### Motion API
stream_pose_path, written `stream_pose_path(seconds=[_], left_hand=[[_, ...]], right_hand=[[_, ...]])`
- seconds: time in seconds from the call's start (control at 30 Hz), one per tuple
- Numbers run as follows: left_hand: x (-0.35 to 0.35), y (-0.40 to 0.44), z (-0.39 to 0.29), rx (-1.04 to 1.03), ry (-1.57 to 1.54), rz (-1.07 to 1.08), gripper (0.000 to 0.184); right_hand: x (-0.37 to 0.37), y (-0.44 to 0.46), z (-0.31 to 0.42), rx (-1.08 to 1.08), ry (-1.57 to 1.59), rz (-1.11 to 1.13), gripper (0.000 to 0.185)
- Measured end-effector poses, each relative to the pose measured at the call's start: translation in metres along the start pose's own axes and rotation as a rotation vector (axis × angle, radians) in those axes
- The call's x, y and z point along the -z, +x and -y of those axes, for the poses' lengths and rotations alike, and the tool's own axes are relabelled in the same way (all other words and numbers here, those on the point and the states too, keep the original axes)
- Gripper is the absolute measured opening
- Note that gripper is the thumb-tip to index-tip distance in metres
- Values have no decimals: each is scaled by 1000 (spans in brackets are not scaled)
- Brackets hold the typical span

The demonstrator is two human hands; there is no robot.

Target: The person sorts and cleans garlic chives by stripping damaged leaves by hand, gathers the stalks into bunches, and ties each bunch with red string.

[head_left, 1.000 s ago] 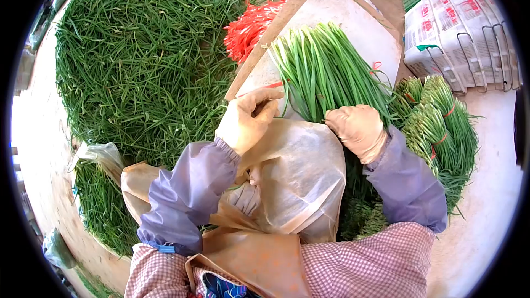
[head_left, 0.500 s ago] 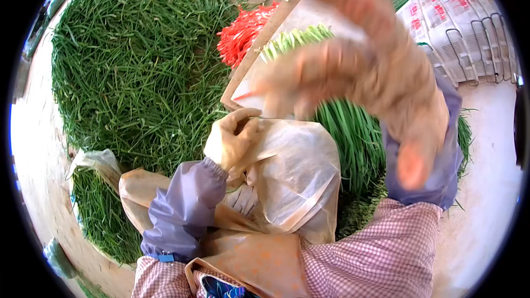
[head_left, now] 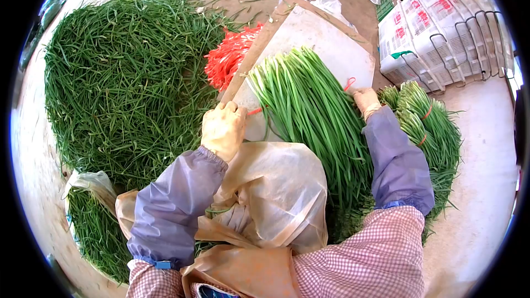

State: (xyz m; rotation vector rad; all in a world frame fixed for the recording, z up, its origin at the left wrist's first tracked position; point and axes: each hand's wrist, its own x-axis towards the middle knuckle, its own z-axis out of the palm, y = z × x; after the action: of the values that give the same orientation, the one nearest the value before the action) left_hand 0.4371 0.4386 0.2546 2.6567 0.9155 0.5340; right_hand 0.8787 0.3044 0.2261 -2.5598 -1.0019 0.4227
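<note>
A loose bundle of long green stalks [head_left: 314,105] lies on a pale board [head_left: 331,47], its light ends toward the top and its leaves hanging over the near edge. A red tie [head_left: 255,111] shows at the bundle's left side, and its looped other end stands up at the right. My left hand [head_left: 223,129], in a pale glove, is closed at the board's left edge, against the tie's left end. My right hand [head_left: 366,99], also gloved, is closed beside the looped end; its fingertips are partly hidden, so what they hold is unclear.
A large heap of loose green stalks [head_left: 127,83] lies at the left, with a pile of red ties [head_left: 232,58] beside the board. Tied bundles [head_left: 428,116] rest at the right, below stacked white crates [head_left: 441,33]. A plastic-covered knee [head_left: 281,187] is in front.
The right hand, blurred above the bundle half a second ago, is now down at its right side. My left hand has turned knuckles up and closed by the tie's left end. The view has shifted slightly.
</note>
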Motion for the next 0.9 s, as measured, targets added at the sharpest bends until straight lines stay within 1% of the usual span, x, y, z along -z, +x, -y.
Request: stream_pose_path(seconds=[0.07,0.13,0.17,0.27,0.3,0.4,0.43,0.53,0.57,0.6,0.67,0.7,0.77,0.8,0.83,0.87,0.9], left_hand=[[-4,5,1,29,9,49,14],[-2,8,-1,14,39,58,13],[0,10,-2,7,55,62,13],[2,11,-3,37,65,91,16],[6,13,-6,75,123,154,19],[10,8,-7,92,128,191,20],[14,4,-6,73,100,193,18],[26,-18,5,58,18,235,14],[27,-28,10,81,-56,251,8],[21,-40,19,72,-170,245,8],[40,-43,21,73,-394,397,12],[48,-43,23,115,-499,468,13],[58,-32,32,197,-710,605,15],[55,-28,38,273,-757,469,16],[44,-20,50,148,-629,249,16],[36,-13,59,23,-496,31,18],[41,-5,58,-126,-356,33,22]], right_hand=[[18,-29,56,-176,50,137,36],[19,-20,60,-160,-25,10,40],[20,-12,57,-220,99,59,43],[11,9,71,-103,-323,6,39],[8,18,74,-53,-319,33,31],[2,31,83,60,-197,104,28],[4,24,99,54,-134,137,25],[-7,12,114,194,45,85,24],[-13,8,111,224,112,36,21],[-15,0,109,227,171,11,21],[-17,-16,107,234,289,-36,21],[-23,-18,98,224,404,-53,15],[-32,-19,87,231,545,-53,11],[-34,-19,82,235,617,-58,9],[-33,-18,82,223,586,-31,6],[-35,-18,82,203,654,-41,7],[-35,-21,87,185,721,-52,9]])
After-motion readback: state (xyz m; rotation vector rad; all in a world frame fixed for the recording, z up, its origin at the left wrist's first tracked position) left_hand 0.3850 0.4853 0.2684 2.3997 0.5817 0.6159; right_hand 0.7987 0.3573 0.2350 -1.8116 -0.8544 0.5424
